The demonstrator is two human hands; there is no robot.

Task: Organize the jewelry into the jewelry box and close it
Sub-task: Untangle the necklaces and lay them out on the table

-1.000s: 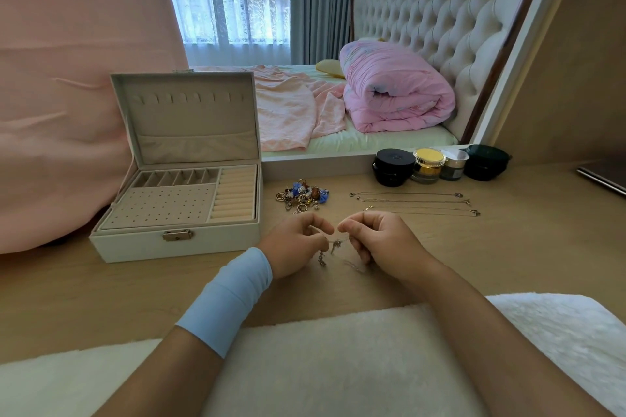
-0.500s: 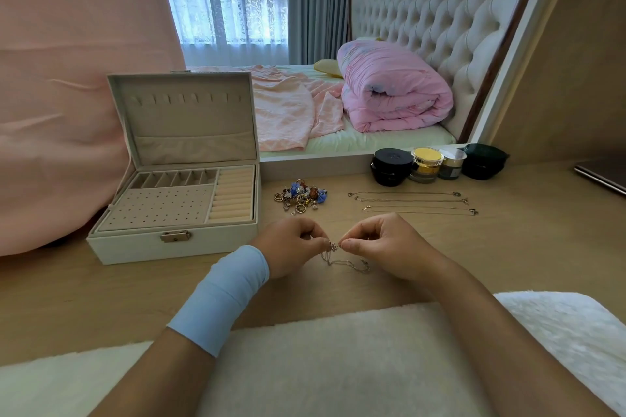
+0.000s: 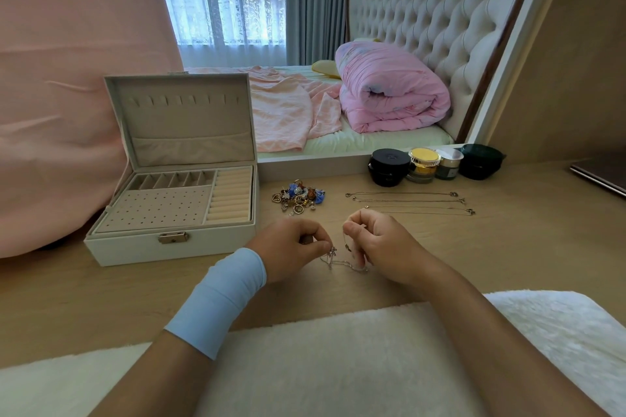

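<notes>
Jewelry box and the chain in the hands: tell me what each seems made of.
Jewelry box: white shell, probably faux leather, smooth and matte. Its lining looks like beige velvet, soft and without shine, and its clasp looks like brushed metal. Chain: fine silvery metal, judging by its bright glints.

A pale blue tube-shaped stretch-fabric wristband (image 3: pixel 216 301) wraps the left forearm, starting just behind the left hand (image 3: pixel 288 247) and covering the wrist and the lower part of the arm. Its cloth is smooth and matte, one plain colour, with a faint crease across it near the hand end and a straight edge at each end. The right hand (image 3: pixel 382 247) and its forearm are bare as far as they show.
</notes>
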